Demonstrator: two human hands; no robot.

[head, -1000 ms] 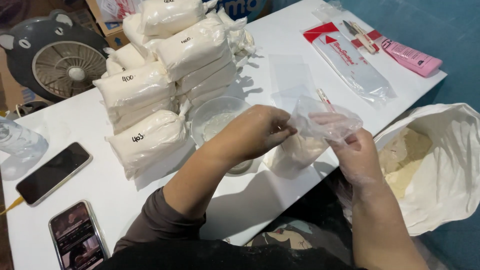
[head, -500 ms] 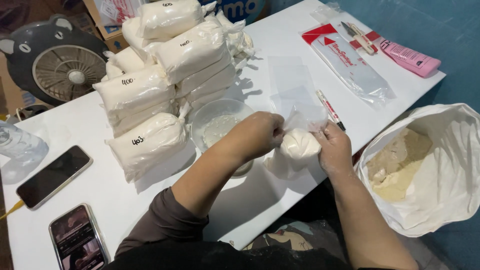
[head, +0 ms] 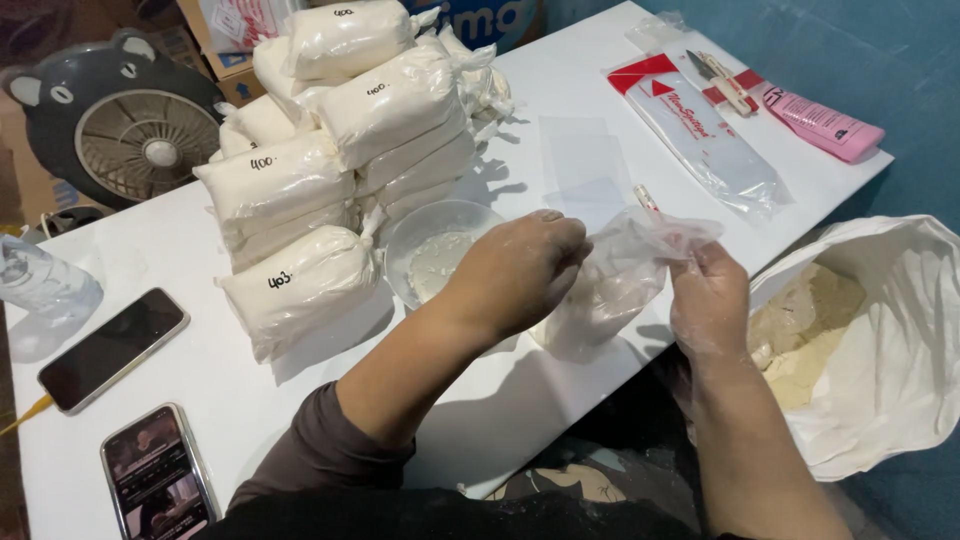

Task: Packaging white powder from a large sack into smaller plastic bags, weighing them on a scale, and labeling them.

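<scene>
- The clear plastic bag of white flour (head: 600, 295) stands on the white table (head: 560, 100), between both hands.
- The left hand (head: 515, 270) pinches its upper edge from the left.
- The right hand (head: 708, 300) grips the bag's open top from the right.
- A clear bowl (head: 430, 250) sits just behind the left hand.

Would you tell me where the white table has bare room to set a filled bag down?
Bare tabletop lies between the pile of filled bags and the long red-and-clear packet, and between the near phone and the left hand. Around the bowl it is crowded.
</scene>
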